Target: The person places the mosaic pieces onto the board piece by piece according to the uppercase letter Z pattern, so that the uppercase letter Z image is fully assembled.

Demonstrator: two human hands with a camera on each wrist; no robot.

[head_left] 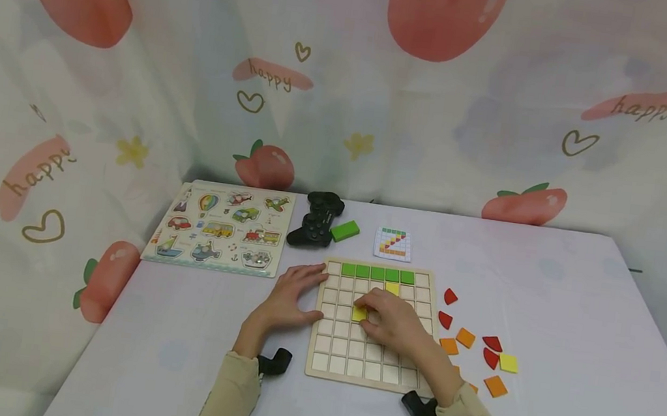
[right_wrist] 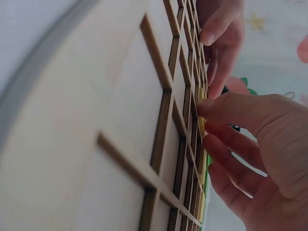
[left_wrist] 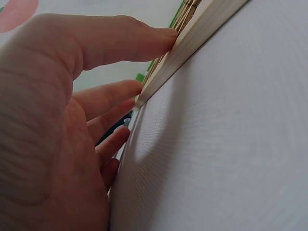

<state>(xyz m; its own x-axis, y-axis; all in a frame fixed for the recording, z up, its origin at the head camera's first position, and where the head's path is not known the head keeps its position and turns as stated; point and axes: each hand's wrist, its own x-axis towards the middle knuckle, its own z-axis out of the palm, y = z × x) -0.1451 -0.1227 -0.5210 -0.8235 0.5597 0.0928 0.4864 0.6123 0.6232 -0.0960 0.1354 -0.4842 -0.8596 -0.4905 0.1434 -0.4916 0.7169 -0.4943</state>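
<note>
Remotely, I logged the right hand (head_left: 397, 325) pinching a yellow tile (head_left: 360, 314) between thumb and fingertips, at a cell left of centre on the wooden grid board (head_left: 340, 346); I could not tell whether the tile sat fully flat. The left hand (head_left: 287, 299) was spread wide, thumb and fingertips touching the board's left edge. Five green squares (head_left: 378, 273) occupied the far row, with another yellow square (head_left: 392, 288) one row nearer. Red pieces (head_left: 445, 319), orange squares (head_left: 496, 386) and a loose yellow square (head_left: 509, 363) lay right of the board; beyond it I noted a pattern card (head_left: 393, 244).
</note>
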